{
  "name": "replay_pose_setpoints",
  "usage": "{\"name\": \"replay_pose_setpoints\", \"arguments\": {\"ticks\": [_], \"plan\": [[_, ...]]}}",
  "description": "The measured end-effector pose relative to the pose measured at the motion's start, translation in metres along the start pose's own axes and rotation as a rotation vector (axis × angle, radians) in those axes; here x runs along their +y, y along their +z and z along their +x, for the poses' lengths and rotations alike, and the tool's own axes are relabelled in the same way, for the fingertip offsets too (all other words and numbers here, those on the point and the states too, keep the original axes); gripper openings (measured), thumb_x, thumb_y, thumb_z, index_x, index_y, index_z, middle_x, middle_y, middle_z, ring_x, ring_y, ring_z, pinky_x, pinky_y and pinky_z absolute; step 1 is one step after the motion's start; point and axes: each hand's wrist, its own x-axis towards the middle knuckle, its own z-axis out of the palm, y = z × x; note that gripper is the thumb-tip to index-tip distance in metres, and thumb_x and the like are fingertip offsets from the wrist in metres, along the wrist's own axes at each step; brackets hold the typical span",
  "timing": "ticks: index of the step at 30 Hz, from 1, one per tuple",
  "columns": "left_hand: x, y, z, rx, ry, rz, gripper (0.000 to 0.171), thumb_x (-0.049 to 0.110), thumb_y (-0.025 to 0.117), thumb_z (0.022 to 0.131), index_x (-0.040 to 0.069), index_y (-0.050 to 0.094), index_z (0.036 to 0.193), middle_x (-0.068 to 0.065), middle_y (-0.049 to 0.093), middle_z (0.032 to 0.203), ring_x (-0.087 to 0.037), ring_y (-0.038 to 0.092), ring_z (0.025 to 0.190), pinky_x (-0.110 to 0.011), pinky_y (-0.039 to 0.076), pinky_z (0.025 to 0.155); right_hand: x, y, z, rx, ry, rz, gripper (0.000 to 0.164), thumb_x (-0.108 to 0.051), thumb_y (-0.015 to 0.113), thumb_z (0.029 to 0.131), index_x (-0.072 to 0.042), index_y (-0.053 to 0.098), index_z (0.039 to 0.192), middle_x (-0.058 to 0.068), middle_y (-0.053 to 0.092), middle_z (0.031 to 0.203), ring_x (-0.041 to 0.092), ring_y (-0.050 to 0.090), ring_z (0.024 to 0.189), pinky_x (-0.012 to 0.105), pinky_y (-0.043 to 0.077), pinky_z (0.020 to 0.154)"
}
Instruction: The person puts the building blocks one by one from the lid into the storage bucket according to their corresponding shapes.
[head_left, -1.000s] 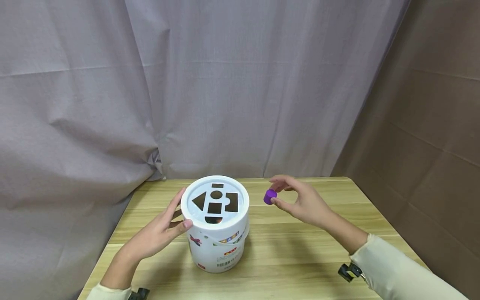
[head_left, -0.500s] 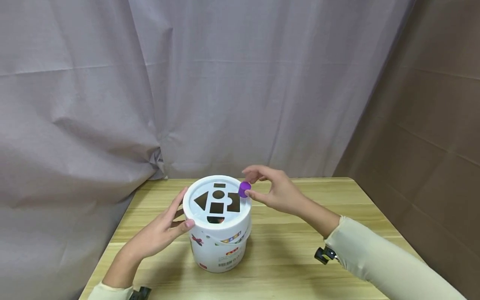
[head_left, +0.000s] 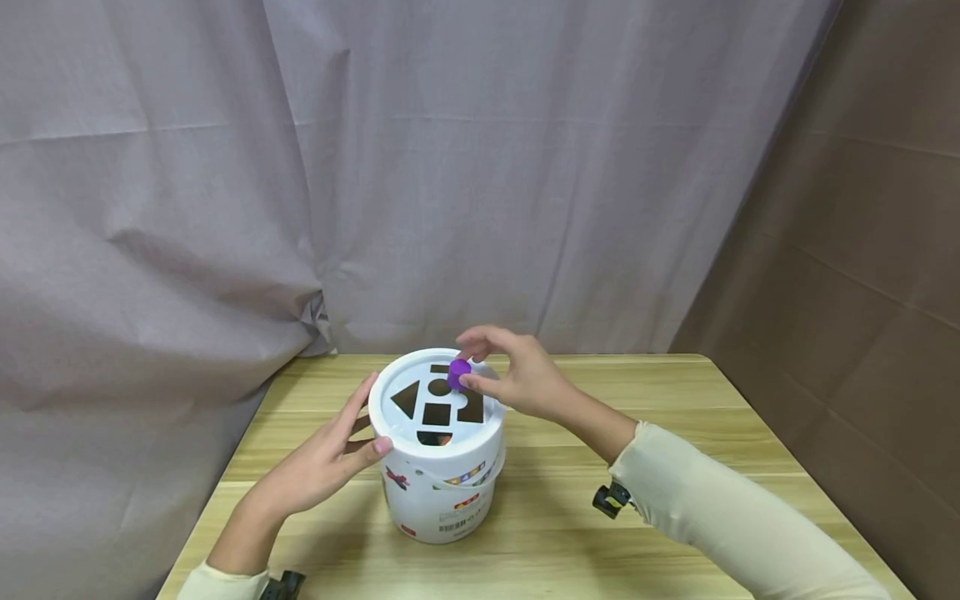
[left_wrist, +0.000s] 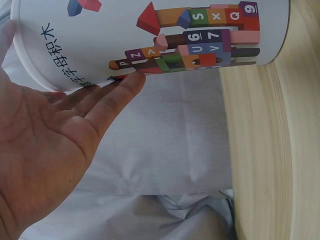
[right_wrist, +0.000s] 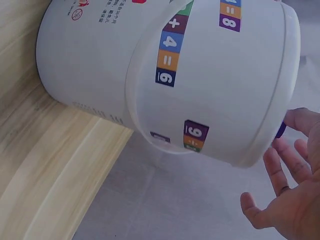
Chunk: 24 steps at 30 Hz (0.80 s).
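Observation:
A white toy bucket [head_left: 420,510] stands upright on the table, its lid [head_left: 399,427] cut with several shaped holes. My left hand [head_left: 318,467] rests against the bucket's left side, with the thumb at the front of the rim and the fingers stretched along the wall. In the left wrist view, those fingers [left_wrist: 112,102] lie nearly straight beside the printed blocks. My right hand [head_left: 528,379] pinches a purple cylinder block [head_left: 458,372] between thumb and finger. It is over the lid, partly covering the round hole. In the right wrist view the purple block [right_wrist: 281,130] is mostly hidden behind the rim.
The wooden table [head_left: 637,467] reaches back to a grey curtain [head_left: 480,183]. A brown fabric wall [head_left: 847,275] rises on the right. A white handle [right_wrist: 131,95] hangs along the bucket's side. Something orange shows through the lid's front hole.
My right hand has carried the purple cylinder block leftward, from beside the bucket to over the lid near the round hole. My left hand has stayed against the bucket.

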Motion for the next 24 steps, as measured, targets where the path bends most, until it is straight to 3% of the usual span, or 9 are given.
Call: {"name": "replay_pose_setpoints", "arguments": {"ticks": [9, 24], "plan": [[0.000, 0.002, 0.000, 0.002, -0.007, -0.006, 0.093, 0.037, 0.067, 0.112, 0.045, 0.000, 0.177, -0.011, 0.019, 0.186, -0.055, 0.045, 0.156, -0.054, 0.057, 0.115, -0.003, 0.013, 0.004, -0.016, -0.005, -0.013, 0.051, -0.014, 0.093, 0.091, -0.011, 0.072, 0.137, -0.003, 0.084, 0.117, 0.022, 0.077, 0.115, 0.062, 0.046, 0.123], [0.001, 0.004, 0.000, -0.006, -0.009, -0.017, 0.093, 0.037, 0.066, 0.113, 0.045, -0.001, 0.177, -0.009, 0.017, 0.186, -0.053, 0.045, 0.157, -0.052, 0.057, 0.115, -0.002, 0.020, 0.006, -0.018, 0.014, -0.057, 0.048, -0.017, 0.094, 0.090, -0.014, 0.074, 0.134, -0.004, 0.085, 0.117, 0.027, 0.072, 0.114, 0.056, 0.051, 0.111]]}}
